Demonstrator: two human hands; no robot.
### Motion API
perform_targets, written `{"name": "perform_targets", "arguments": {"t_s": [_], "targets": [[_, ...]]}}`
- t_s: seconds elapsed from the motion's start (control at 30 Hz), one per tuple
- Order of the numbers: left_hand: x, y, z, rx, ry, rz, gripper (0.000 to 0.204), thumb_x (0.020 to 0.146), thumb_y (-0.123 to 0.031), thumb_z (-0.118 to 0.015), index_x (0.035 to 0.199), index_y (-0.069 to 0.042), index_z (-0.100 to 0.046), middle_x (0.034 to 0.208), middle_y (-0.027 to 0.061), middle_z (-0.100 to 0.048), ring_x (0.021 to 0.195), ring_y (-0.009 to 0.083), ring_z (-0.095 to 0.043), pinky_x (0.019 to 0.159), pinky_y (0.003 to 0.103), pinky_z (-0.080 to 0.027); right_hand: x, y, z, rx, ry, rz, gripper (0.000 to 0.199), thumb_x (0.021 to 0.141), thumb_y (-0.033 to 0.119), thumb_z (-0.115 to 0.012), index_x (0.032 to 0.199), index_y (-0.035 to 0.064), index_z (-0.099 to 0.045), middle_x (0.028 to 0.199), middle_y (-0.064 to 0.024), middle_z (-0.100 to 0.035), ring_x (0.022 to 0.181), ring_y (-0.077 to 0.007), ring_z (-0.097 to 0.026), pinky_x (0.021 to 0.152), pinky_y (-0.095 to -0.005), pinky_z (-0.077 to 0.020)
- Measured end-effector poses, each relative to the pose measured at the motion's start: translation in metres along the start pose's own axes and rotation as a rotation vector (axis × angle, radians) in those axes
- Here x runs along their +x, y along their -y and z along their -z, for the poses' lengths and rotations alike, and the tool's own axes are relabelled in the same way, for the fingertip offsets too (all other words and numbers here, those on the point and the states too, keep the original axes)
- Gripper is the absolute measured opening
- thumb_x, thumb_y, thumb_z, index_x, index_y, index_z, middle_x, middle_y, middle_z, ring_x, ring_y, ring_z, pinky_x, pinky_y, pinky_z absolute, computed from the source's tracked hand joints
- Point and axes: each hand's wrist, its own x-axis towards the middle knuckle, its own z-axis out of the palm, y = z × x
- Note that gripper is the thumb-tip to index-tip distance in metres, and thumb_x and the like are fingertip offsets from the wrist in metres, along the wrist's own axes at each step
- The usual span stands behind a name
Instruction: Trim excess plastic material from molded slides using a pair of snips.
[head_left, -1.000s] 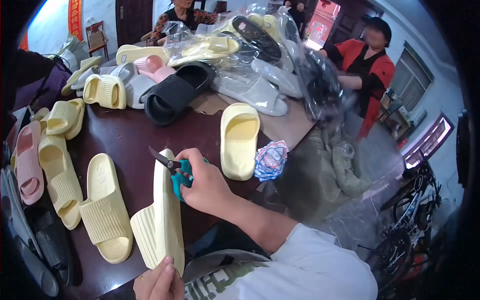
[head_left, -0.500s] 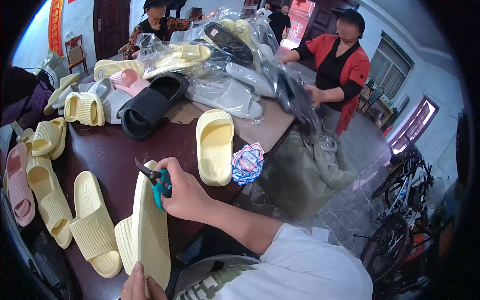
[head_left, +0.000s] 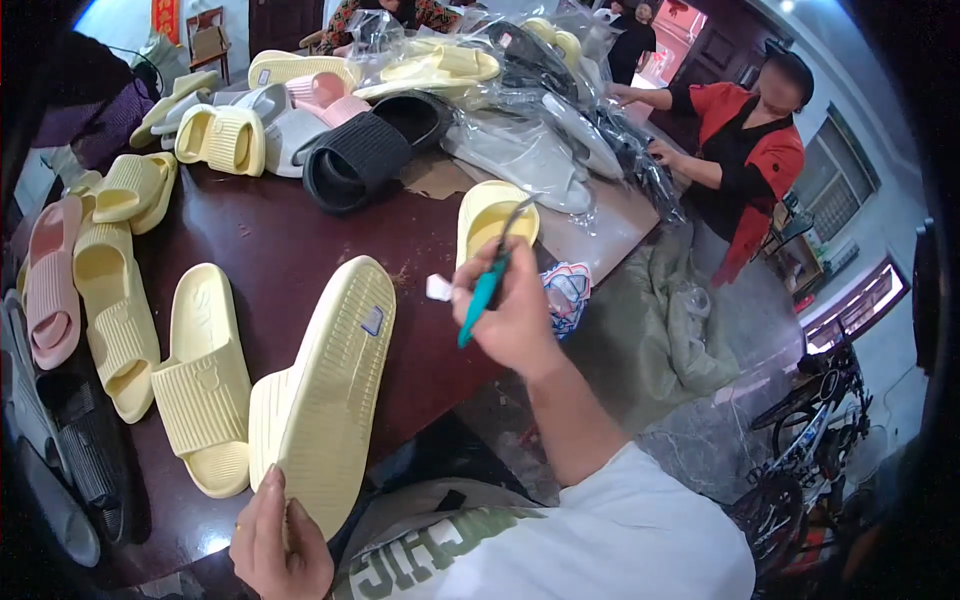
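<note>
My left hand grips one end of a pale yellow slipper, tilted up so its ribbed sole shows. A small blue-edged label sits near the sole's upper end. My right hand is closed around teal-handled snips, their dark curved blade pointing up. A small white scrap sticks out by the right fingertips. Behind that hand lies another yellow slipper, partly hidden. A pile of blue-and-red-edged labels is just right of the hand.
Several slippers line the table's left side, including a yellow one and a pink one. A black slipper and bagged grey slippers heap at the back of the dark red table. A person in red handles bags.
My right hand has moved off the held slipper to the right with the snips, and a white scrap now shows at its fingers. The slipper's sole is turned more into view. The whole view has shifted.
</note>
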Motion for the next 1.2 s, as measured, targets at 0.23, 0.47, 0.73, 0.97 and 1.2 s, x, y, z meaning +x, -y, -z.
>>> {"name": "perform_targets", "arguments": {"t_s": [0.23, 0.47, 0.73, 0.97, 1.2], "targets": [[-0.016, -0.003, 0.004, 0.006, 0.096, 0.175, 0.034, 0.075, 0.007, -0.053, 0.109, 0.006, -0.054, 0.103, 0.0197, -0.061, 0.09, 0.0323, -0.061, 0.08, 0.035, -0.046, -0.015, -0.003, 0.033, -0.216, -0.036, 0.089, 0.042, 0.071, -0.013, -0.056, 0.101, 0.0068, -0.033, 0.083, -0.0059, -0.05, 0.074, -0.0129, -0.053, 0.064, -0.0259, -0.0453], [-0.012, -0.009, 0.003, 0.028, 0.117, 0.142, 0.036, 0.073, 0.008, -0.053, 0.108, 0.006, -0.054, 0.102, 0.0194, -0.061, 0.089, 0.0323, -0.061, 0.079, 0.035, -0.046, -0.025, -0.008, -0.019, -0.392, 0.092, 0.241, 0.039, 0.072, -0.009, -0.059, 0.101, 0.0053, -0.037, 0.086, -0.008, -0.055, 0.076, -0.0139, -0.056, 0.066, -0.0261, -0.0462], [-0.018, 0.002, 0.004, -0.09, 0.116, 0.157, 0.037, 0.069, 0.009, -0.055, 0.106, 0.006, -0.054, 0.1, 0.0194, -0.062, 0.087, 0.0316, -0.062, 0.077, 0.034, -0.047, -0.026, -0.017, -0.042, -0.376, 0.211, 0.297, 0.041, 0.073, -0.005, -0.063, 0.103, 0.0051, -0.038, 0.088, -0.009, -0.056, 0.079, -0.0131, -0.057, 0.069, -0.0264, -0.0472], [-0.016, 0.003, 0.004, -0.115, 0.127, 0.146, 0.04, 0.067, 0.011, -0.055, 0.107, 0.005, -0.054, 0.098, 0.0205, -0.062, 0.083, 0.0316, -0.062, 0.074, 0.033, -0.048, -0.026, -0.028, -0.05, -0.172, 0.139, 0.189, 0.044, 0.074, -0.005, -0.064, 0.107, 0.0046, -0.037, 0.087, -0.0079, -0.056, 0.079, -0.0132, -0.057, 0.07, -0.0247, -0.0473], [-0.015, 0.0, 0.0, -0.063, 0.093, 0.023, 0.045, 0.064, 0.012, -0.057, 0.107, 0.001, -0.054, 0.096, 0.0188, -0.063, 0.076, 0.0277, -0.064, 0.066, 0.03, -0.049, -0.023, -0.012, -0.056, -0.413, 0.08, 0.182, 0.045, 0.073, 0.0, -0.067, 0.107, 0.0053, -0.039, 0.084, -0.0072, -0.055, 0.074, -0.0124, -0.056, 0.065, -0.0265, -0.0466]]}}
